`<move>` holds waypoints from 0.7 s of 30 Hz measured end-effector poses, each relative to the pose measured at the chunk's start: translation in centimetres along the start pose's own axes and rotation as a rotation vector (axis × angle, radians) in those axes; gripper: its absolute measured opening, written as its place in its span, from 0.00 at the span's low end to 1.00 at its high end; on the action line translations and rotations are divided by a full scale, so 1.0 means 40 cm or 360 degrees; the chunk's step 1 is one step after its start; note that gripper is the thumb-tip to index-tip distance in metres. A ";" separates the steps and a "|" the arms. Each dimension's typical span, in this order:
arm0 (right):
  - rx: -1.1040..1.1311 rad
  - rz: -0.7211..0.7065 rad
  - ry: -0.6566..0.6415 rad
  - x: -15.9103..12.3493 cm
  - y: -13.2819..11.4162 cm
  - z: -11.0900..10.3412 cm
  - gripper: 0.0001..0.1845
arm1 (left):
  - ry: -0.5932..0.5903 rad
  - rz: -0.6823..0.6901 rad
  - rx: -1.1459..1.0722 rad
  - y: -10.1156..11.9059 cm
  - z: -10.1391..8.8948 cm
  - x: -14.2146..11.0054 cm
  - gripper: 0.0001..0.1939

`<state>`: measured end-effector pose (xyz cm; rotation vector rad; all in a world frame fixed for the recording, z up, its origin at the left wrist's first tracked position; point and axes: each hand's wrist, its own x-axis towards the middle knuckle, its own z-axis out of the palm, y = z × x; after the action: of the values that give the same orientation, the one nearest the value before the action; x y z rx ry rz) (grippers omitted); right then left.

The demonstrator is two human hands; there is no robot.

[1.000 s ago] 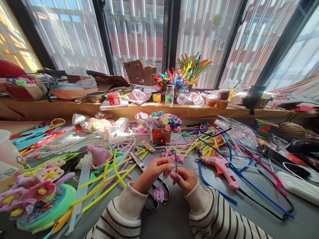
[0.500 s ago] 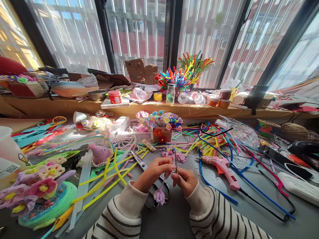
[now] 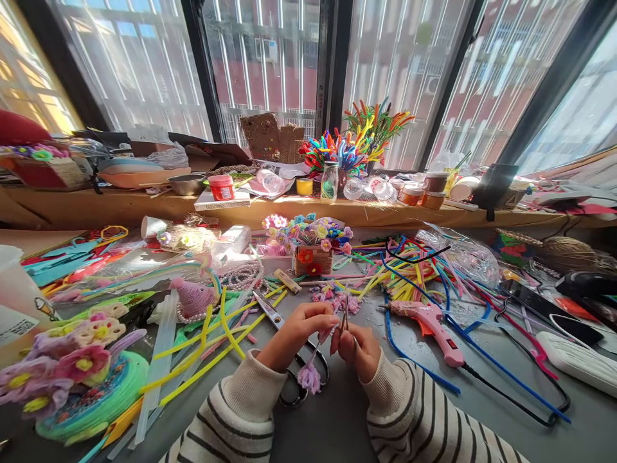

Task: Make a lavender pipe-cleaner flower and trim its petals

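Observation:
My left hand (image 3: 303, 331) is closed, thumb and fingertips pinching the thin stem of a lilac fuzzy flower (image 3: 309, 378). That flower hangs below the fingers, blossom downward. Wrapped in my right hand (image 3: 360, 349) is a pair of small scissors (image 3: 345, 314), its slim metal blades pointing up just right of the left fingertips. Fingers hide most of its handles. Beneath my left hand lie larger scissors (image 3: 274, 318) with dark handles, flat on the table. Pink and lilac fuzzy pieces (image 3: 354, 305) sit just beyond the hands.
A pink glue gun (image 3: 438, 328) lies to the right, its black cord trailing. Pipe cleaners (image 3: 405, 276) are heaped behind it. At left are clear glue sticks (image 3: 157, 366) and a green round piece with flowers (image 3: 103, 399). A flower basket (image 3: 313, 262) stands ahead.
The small scissors and my right fingers have shifted slightly right, away from my left fingertips. My left hand and the lilac flower have hardly moved.

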<state>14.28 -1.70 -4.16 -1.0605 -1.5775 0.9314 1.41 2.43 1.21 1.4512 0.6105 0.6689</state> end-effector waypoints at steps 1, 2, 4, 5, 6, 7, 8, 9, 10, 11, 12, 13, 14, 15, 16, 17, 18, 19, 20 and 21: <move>-0.0006 -0.0021 -0.0020 -0.001 0.003 0.001 0.31 | 0.0000 0.0013 0.0002 0.000 0.001 0.000 0.13; -0.0016 -0.0037 -0.0036 -0.001 0.006 0.002 0.31 | -0.0007 0.0020 0.0003 0.000 0.002 0.001 0.13; -0.0049 -0.0053 -0.0040 -0.001 0.010 0.003 0.31 | -0.0037 0.0009 0.0008 0.001 0.004 0.001 0.13; -0.0076 -0.0057 -0.0029 0.000 0.011 0.003 0.30 | -0.0052 -0.0007 0.0017 0.002 0.006 0.002 0.12; -0.0108 -0.0056 -0.0015 0.001 0.011 0.002 0.30 | -0.0061 -0.0025 0.0030 0.002 0.006 0.003 0.12; -0.0144 -0.0044 0.0004 0.002 0.010 0.002 0.30 | -0.0063 -0.0041 0.0048 0.003 0.007 0.003 0.12; -0.0182 -0.0026 0.0029 0.002 0.009 0.001 0.30 | -0.0055 -0.0052 0.0065 0.003 0.007 0.004 0.12; -0.0221 -0.0003 0.0059 0.003 0.009 0.001 0.29 | -0.0040 -0.0055 0.0081 0.003 0.006 0.004 0.12; -0.0255 0.0025 0.0094 0.004 0.009 0.001 0.29 | -0.0020 -0.0051 0.0091 0.004 0.006 0.005 0.13; -0.0282 0.0056 0.0132 0.004 0.009 0.001 0.28 | 0.0001 -0.0043 0.0097 0.004 0.005 0.005 0.13; -0.0301 0.0081 0.0165 0.004 0.010 0.001 0.28 | 0.0021 -0.0034 0.0100 0.005 0.005 0.005 0.13; -0.0313 0.0097 0.0185 0.004 0.011 0.000 0.28 | 0.0035 -0.0027 0.0100 0.005 0.004 0.005 0.13; -0.0317 0.0109 0.0191 0.004 0.012 0.000 0.28 | 0.0043 -0.0021 0.0097 0.006 0.004 0.005 0.13; -0.0311 0.0115 0.0190 0.004 0.012 0.000 0.28 | 0.0045 -0.0020 0.0093 0.006 0.003 0.004 0.13; -0.0299 0.0111 0.0186 0.004 0.011 -0.001 0.28 | 0.0049 -0.0019 0.0088 0.006 0.003 0.004 0.13; -0.0280 0.0102 0.0179 0.004 0.009 -0.001 0.29 | 0.0054 -0.0016 0.0084 0.006 0.003 0.004 0.13; -0.0250 0.0094 0.0169 0.004 0.007 -0.002 0.29 | 0.0061 -0.0014 0.0078 0.006 0.003 0.003 0.13; -0.0214 0.0087 0.0152 0.003 0.005 -0.002 0.29 | 0.0067 -0.0014 0.0071 0.006 0.003 0.003 0.13; -0.0178 0.0080 0.0126 0.003 0.004 -0.002 0.30 | 0.0074 -0.0015 0.0061 0.006 0.004 0.002 0.13; -0.0146 0.0068 0.0093 0.003 0.003 -0.001 0.30 | 0.0079 -0.0015 0.0052 0.006 0.004 0.002 0.13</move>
<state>14.34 -1.54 -4.23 -1.1798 -1.5670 0.8557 1.57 2.38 1.46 1.4649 0.6690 0.6922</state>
